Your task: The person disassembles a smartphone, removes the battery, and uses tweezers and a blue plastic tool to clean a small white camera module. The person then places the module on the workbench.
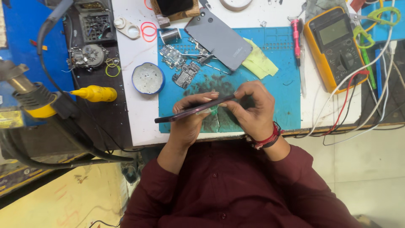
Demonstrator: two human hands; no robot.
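Head view, looking straight down at a repair bench. The person's left hand (190, 120) grips a slim dark smartphone with a purple-tinted edge (192, 110), held edge-on and nearly level just above the near part of a blue rubber work mat (287, 80). Its fingers are wrapped round the phone's body, fingertips showing along the upper edge. The right hand (253, 109), with a red thread band at the wrist (266, 140), meets the phone's right end; its fingers are drawn close together in a pinch at that end, and a small green piece (214, 110) shows between the two hands, under the phone. Whether the right fingers hold that piece cannot be told.

On the mat beyond the hands lie a grey phone back cover (219, 39), a pale yellow-green cloth (259, 63) touching it, and small dark circuit boards (185, 74). A round blue-rimmed dish (148, 78) sits just left of the mat on the white worktop (135, 118). At the right stands a yellow-cased multimeter (335, 44) with red and white leads; a pink-handled screwdriver (296, 38) lies beside it. On the left, well apart, are a yellow nozzle bottle (95, 93) and a hot-air tool (29, 95).
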